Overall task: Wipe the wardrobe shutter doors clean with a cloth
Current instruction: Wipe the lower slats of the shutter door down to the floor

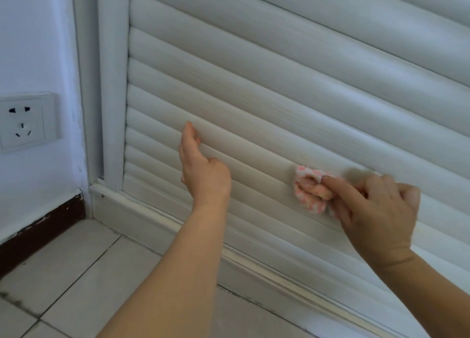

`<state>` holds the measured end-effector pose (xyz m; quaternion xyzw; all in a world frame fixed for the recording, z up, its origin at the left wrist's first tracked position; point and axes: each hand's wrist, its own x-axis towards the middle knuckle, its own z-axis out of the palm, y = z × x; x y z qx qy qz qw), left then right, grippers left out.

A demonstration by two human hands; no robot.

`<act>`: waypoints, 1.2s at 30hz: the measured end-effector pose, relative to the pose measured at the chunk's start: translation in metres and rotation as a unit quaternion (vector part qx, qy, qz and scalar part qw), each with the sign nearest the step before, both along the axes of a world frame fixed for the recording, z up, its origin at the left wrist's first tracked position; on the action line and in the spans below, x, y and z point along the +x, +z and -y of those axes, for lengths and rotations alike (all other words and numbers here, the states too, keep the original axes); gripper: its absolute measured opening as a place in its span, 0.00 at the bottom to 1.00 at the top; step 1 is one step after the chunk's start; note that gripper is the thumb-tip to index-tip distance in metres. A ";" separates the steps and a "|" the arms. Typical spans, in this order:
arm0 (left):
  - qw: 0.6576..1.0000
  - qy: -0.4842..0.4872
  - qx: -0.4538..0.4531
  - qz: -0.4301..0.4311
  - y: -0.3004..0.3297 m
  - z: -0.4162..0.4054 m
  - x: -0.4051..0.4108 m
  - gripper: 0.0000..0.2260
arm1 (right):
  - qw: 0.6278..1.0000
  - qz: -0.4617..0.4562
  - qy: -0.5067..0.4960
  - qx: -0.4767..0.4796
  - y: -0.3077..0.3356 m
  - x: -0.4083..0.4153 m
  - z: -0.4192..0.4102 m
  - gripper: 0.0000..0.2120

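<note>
The right hand [373,205], in the lower right of the frame, has its index finger and thumb stretched forward and pinching a small bunched cloth [309,190], white with pink dots. The other three fingers are curled back toward the palm. The cloth is pressed against a slat low on the white wardrobe shutter door [279,70], right of the frame's centre, and its folds bulge around the fingertips. Behind the hand, the bare forearm runs out through the lower right corner.

The left hand [201,167] sits just left of centre. Its fingers are straight and close together, pointing up, with their tips touching a slat a little higher than the cloth; the thumb is tucked on the door side and is mostly hidden. The hand is seen edge-on, so whether the palm also touches the door cannot be told. Its forearm reaches down to the bottom edge of the frame.

The shutter door fills the upper and right parts of the frame, its horizontal rounded slats slanting down toward the right. A white frame post [113,83] borders it on the left, and a white base rail [162,223] runs beneath it. At far left, a white wall socket [26,121] is set in the wall above a dark skirting board [40,231]. Pale floor tiles [84,274] cover the lower left.
</note>
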<state>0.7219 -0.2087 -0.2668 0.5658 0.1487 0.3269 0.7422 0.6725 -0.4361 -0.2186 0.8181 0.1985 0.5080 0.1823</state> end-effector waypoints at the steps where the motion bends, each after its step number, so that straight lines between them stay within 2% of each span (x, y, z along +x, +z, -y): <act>1: 1.000 0.001 0.000 0.001 -0.001 -0.001 0.000 0.35 | 1.000 0.014 0.006 0.004 0.000 0.002 -0.001 0.10; 5: 1.000 0.000 -0.004 0.003 -0.002 -0.001 0.001 0.35 | 0.997 0.048 0.048 0.023 0.011 0.021 -0.034 0.14; 11: 0.999 0.014 -0.019 0.021 -0.003 0.004 0.005 0.35 | 0.995 0.061 0.078 -0.016 0.024 0.053 -0.118 0.12; 15: 1.000 0.006 -0.015 0.010 -0.001 0.001 0.003 0.36 | 0.990 0.042 0.108 -0.078 0.008 0.042 -0.092 0.16; 19: 1.000 -0.013 -0.007 -0.001 -0.001 -0.002 0.000 0.36 | 0.990 -0.015 0.050 -0.131 0.001 0.022 -0.037 0.21; 22: 1.000 -0.017 -0.008 -0.007 -0.001 -0.001 -0.002 0.37 | 0.995 -0.005 0.019 -0.096 0.014 0.021 -0.030 0.20; 25: 1.000 -0.010 -0.013 -0.005 -0.001 0.002 -0.001 0.37 | 0.998 -0.064 -0.018 0.003 0.033 0.026 -0.063 0.06; 27: 1.000 -0.007 -0.017 -0.001 -0.002 0.004 0.002 0.37 | 0.995 -0.080 -0.022 0.051 0.037 0.035 -0.087 0.10; 28: 1.000 -0.004 -0.016 0.002 -0.002 0.004 0.002 0.36 | 0.997 -0.069 -0.013 0.031 0.031 0.039 -0.095 0.06; 30: 1.000 -0.002 -0.014 0.008 -0.002 0.004 0.003 0.37 | 0.998 -0.024 0.026 -0.055 0.013 0.040 -0.097 0.14; 32: 1.000 -0.006 -0.007 0.004 -0.001 0.004 0.001 0.38 | 0.992 -0.024 0.056 -0.113 -0.007 0.036 -0.083 0.18; 36: 1.000 0.000 0.015 -0.004 -0.004 0.002 0.002 0.37 | 0.988 -0.041 0.048 -0.139 -0.012 0.026 -0.054 0.22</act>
